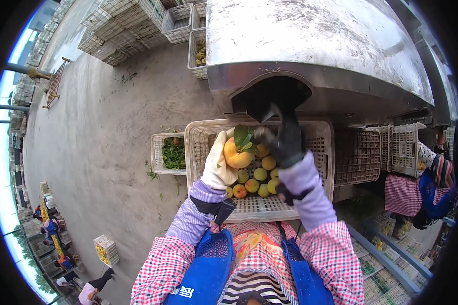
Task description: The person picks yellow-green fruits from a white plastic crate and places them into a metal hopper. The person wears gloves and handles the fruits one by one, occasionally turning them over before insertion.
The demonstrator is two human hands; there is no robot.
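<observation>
My left hand [220, 161], in a white glove, is wrapped round a yellow-orange peach [237, 154] with a red blush. Green leaves [242, 136] stick up from the top of that peach. My right hand [286, 145], in a black glove, is beside the leaves, in front of the machine's dark opening. Motion smears its fingers, so their grip cannot be made out. Below both hands stands a whitish plastic crate [257, 216], with several loose peaches [260, 174], greenish and orange, lying in its middle.
A metal machine [315, 30] overhangs the crate's far side. Left of the crate is a smaller crate of green leaves [173, 152]. To the right stand more crates [358, 155] and a person in a checked top [403, 194]. Stacked crates [119, 25] rise at the far left.
</observation>
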